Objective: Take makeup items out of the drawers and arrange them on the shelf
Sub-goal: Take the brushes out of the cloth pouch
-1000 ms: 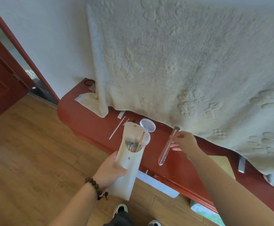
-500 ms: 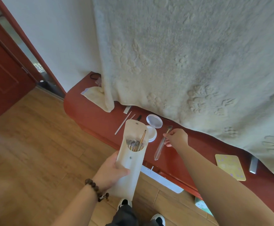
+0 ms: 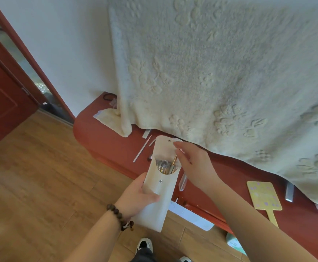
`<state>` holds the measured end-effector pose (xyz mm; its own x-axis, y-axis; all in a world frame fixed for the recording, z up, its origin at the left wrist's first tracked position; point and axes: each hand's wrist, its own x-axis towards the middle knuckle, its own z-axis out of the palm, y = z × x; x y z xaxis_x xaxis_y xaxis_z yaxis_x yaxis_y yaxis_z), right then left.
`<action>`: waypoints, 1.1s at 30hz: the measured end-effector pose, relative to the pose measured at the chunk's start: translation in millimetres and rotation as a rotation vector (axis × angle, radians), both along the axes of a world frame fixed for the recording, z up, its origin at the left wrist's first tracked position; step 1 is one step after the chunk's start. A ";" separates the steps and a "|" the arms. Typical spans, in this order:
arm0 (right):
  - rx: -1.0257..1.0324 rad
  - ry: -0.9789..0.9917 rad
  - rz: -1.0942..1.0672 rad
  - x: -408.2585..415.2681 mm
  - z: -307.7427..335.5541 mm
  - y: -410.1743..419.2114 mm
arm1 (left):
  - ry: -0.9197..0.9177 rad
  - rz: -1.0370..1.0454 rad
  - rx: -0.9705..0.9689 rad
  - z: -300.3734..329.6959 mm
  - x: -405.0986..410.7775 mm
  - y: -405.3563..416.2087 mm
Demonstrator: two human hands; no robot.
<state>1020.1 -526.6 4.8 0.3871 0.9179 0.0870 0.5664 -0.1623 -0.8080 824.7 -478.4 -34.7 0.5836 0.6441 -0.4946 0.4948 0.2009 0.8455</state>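
Observation:
My left hand [image 3: 135, 195] grips a white snap-button brush pouch [image 3: 160, 195], held upright over the front edge of the red shelf [image 3: 105, 140]. Several makeup brushes [image 3: 164, 166] stand inside it, one with a gold handle. My right hand [image 3: 196, 165] hovers at the pouch's open top, fingers spread beside the gold handle and holding nothing. A clear-handled brush [image 3: 182, 183] lies on the shelf just right of the pouch, partly hidden under my right hand.
A cream blanket [image 3: 211, 72] hangs over the back of the shelf. Thin white sticks [image 3: 142, 151], a yellow hand mirror [image 3: 264, 195] and a silver item [image 3: 289, 191] lie on the shelf. Below its edge is an open drawer [image 3: 192, 216]. A red door [image 3: 1, 95] stands at the left.
My right hand lowered the clear-handled brush onto the shelf, let it go and moved left to the pouch's mouth. The left hand kept holding the pouch.

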 end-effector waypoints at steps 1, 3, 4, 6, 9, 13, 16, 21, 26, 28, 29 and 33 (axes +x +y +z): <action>-0.013 -0.012 0.023 -3.8 1.4 -2.7 | -0.004 -0.006 0.006 1.8 1.4 0.3; -0.035 -0.038 0.064 -9.3 2.1 -8.1 | -0.029 -0.007 0.019 5.7 4.2 1.0; -0.030 -0.053 0.085 -11.8 1.9 -10.9 | -0.036 -0.004 0.023 8.3 5.5 1.2; -0.002 -0.089 0.115 -14.6 -0.5 -14.9 | -0.056 -0.005 0.022 12.0 7.2 1.5; 0.036 -0.090 0.077 -16.9 -3.3 -18.1 | -0.076 -0.025 0.020 13.6 9.7 0.8; 0.063 0.003 -0.068 -20.5 -0.8 -20.7 | -0.098 -0.059 -0.001 14.6 12.6 -2.3; 0.062 0.085 -0.106 -19.6 -1.0 -19.6 | -0.093 -0.070 -0.013 15.3 13.4 -2.3; 0.019 0.235 -0.233 -2.6 2.7 -14.1 | -0.069 -0.130 -0.021 13.7 14.0 -0.4; 0.001 0.335 -0.344 21.9 9.8 -5.7 | -0.066 -0.129 -0.011 13.2 18.2 -2.0; -0.085 0.364 -0.309 22.5 7.8 -7.7 | -0.067 -0.120 -0.007 13.4 19.3 -3.0; -0.108 0.371 -0.268 20.6 5.8 -9.6 | -0.065 -0.119 -0.005 12.8 19.3 -3.3; -0.094 0.403 -0.210 12.4 0.6 -12.6 | -0.065 -0.124 -0.017 10.9 16.5 -2.4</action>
<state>1032.5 -539.1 5.4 0.5512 0.8129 -0.1882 0.1574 -0.3229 -0.9333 841.2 -480.8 -23.8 0.6895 0.5564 -0.4636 0.4612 0.1562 0.8734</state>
